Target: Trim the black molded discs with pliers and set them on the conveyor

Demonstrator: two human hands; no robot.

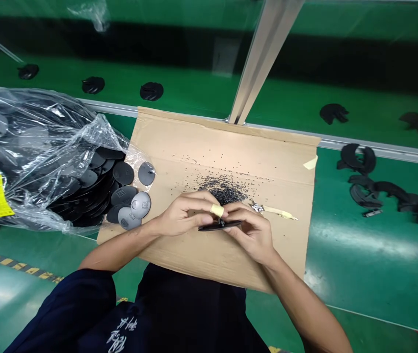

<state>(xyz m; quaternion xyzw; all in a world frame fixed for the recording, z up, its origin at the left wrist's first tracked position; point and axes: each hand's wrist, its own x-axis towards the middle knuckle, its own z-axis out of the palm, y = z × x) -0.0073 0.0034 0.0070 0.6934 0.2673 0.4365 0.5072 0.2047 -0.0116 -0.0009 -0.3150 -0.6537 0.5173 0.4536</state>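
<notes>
A thin black disc (219, 226), seen nearly edge-on, is held between both hands above the cardboard sheet (194, 257). My left hand (187, 213) grips its left side, and yellow tape wraps one finger. My right hand (255, 228) pinches its right side. A small dark bit shows on the disc between the fingertips; its kind I cannot make out. Just beyond the hands lies a pile of tiny black pieces (225, 189), scattered outward over the cardboard. Right of the pile rests a small metal tool with its handle wrapped in yellowish tape (277, 212).
At left, a clear plastic bag (39, 132) bulges with black discs, and several loose discs (141, 205) spill onto the cardboard. Curved black parts (363, 191) lie on the green surface at right. A metal post (264, 59) rises at the cardboard's far edge.
</notes>
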